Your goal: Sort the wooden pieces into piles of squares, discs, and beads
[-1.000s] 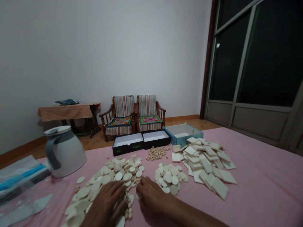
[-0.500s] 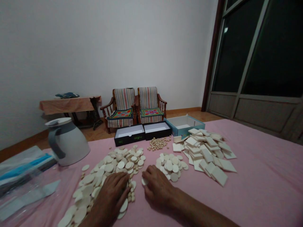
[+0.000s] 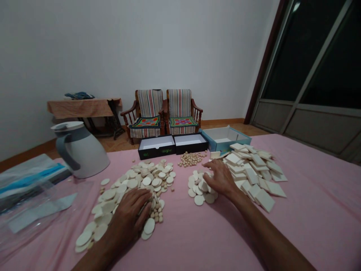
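My left hand [image 3: 131,210] rests on the near right side of a large pile of pale round wooden discs [image 3: 132,183], its fingers loosely bent and the thumb apart. Small wooden cubes [image 3: 156,213] lie just right of its fingertips, with two discs [image 3: 148,226] below them. Above a smaller heap of round discs [image 3: 199,199] is my right hand [image 3: 220,177], thumb and forefinger apart, nothing visible between them. Its other fingers are partly hidden. To the right of this hand spreads a heap of square wooden tiles [image 3: 258,169].
Small wooden beads [image 3: 191,159] lie before two open black boxes [image 3: 156,152] and a blue box [image 3: 232,145]. A grey-white jug [image 3: 84,154] and clear plastic packaging [image 3: 42,210] stand left on the pink cloth [image 3: 183,241]. Two armchairs [image 3: 180,107] are beyond.
My right hand has moved right and away from me, from between the piles with a disc to over the smaller heap. The disc no longer shows in it. My left hand stays at the large pile.
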Available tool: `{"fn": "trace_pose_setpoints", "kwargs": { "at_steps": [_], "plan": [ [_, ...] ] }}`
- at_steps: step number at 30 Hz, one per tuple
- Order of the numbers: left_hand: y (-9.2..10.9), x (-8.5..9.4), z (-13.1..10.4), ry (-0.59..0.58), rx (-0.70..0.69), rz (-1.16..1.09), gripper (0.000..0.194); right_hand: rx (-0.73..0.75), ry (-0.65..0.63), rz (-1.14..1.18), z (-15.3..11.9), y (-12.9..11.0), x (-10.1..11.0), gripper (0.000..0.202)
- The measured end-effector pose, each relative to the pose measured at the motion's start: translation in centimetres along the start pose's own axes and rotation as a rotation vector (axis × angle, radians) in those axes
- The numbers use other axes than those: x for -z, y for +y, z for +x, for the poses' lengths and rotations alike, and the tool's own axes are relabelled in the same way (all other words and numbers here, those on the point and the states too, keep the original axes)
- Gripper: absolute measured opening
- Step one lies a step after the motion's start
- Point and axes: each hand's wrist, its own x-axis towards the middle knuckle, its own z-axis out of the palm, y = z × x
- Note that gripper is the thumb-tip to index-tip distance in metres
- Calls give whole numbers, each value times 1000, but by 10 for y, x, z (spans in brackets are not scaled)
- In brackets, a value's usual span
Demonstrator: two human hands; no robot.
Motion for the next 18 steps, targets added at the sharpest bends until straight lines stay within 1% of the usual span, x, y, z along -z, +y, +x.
{"fn": "trace_pose_setpoints", "kwargs": {
  "at_steps": [3,5,7,13,16,18],
  "plan": [
    [0,0,0,-30,8,-12,21,56,61,91,-1,-3,-7,24],
    [1,1,0,-51,12,-18,19,104,62,145,-3,-9,-14,22],
    [2,1,0,-58,12,-26,18,147,17,185,-7,-18,-20,21],
    [3,1,0,-68,23,-42,19,246,-195,206,-28,-48,-34,20],
    [2,2,0,-58,24,-47,19,281,-255,230,-36,-64,-38,18],
    [1,3,0,-47,22,-48,18,305,-291,218,-36,-73,-41,20]
  ]
}}
